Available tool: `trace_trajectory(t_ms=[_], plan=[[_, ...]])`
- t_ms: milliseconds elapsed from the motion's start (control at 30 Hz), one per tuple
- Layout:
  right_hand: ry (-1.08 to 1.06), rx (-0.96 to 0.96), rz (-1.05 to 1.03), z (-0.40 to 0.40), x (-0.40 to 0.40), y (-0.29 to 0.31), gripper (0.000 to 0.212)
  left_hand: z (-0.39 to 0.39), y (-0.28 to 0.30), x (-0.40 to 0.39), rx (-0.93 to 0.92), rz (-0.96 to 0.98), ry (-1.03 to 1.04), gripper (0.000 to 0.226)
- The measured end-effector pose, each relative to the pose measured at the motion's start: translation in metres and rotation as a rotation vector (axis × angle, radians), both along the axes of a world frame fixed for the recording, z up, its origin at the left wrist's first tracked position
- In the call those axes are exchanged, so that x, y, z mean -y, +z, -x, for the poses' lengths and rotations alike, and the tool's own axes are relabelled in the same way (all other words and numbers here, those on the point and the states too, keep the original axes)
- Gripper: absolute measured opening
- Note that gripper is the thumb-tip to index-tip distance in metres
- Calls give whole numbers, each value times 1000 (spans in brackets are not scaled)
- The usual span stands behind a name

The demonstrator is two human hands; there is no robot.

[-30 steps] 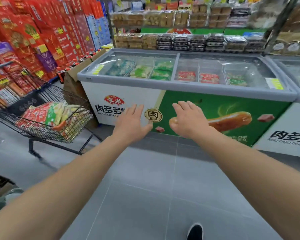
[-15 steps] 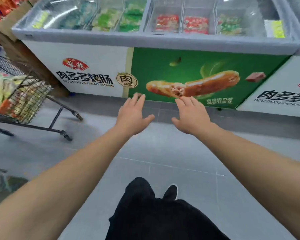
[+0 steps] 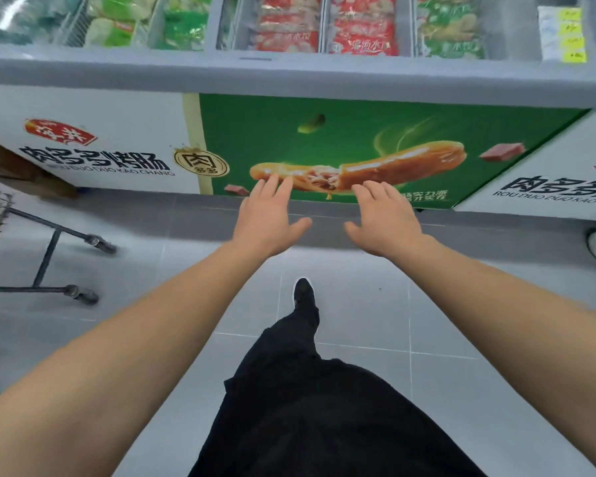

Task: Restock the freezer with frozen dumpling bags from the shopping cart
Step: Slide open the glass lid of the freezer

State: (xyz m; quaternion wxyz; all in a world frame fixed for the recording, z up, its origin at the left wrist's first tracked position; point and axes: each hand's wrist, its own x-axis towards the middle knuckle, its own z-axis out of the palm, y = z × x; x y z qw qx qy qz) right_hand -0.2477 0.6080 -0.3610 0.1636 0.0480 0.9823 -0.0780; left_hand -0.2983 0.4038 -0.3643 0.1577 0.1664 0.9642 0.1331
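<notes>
Both bare forearms are stretched forward, palms down, above a grey tiled floor (image 3: pixel 358 304). The left hand (image 3: pixel 267 220) is held flat with four fingers straight and close together and the thumb spread out to the side; nothing is held or touched. The right hand (image 3: pixel 386 220) is held the same way, fingers straight and slightly apart, thumb out, also empty. The two hands are level with each other and near, with a gap between the thumbs.

Ahead, one chest freezer (image 3: pixel 289 75) is seen, its grey front rim running across the top of the view. Behind its glass, frozen dumpling bags are seen in stacks: two red stacks (image 3: pixel 324 25) near the middle of the rim, green bags (image 3: pixel 183 25) toward the left end, another green stack (image 3: pixel 451 29) toward the right end. On the freezer front a sausage picture (image 3: pixel 358 168) is printed.

At the left edge, part of the shopping cart (image 3: pixel 45 256) is shown, with two wheels visible; its contents cannot be made out. One black shoe (image 3: pixel 303 292) and a black trouser leg are seen below the hands.
</notes>
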Motion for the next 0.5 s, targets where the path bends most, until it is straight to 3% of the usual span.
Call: trace_trajectory(t_ms=[167, 500], plan=[[-77, 0, 29, 72, -48, 0, 69, 87, -5, -49, 19, 15, -72, 87], [-182, -21, 93, 154, -167, -7, 71, 184, -8, -173, 26, 36, -165, 87]])
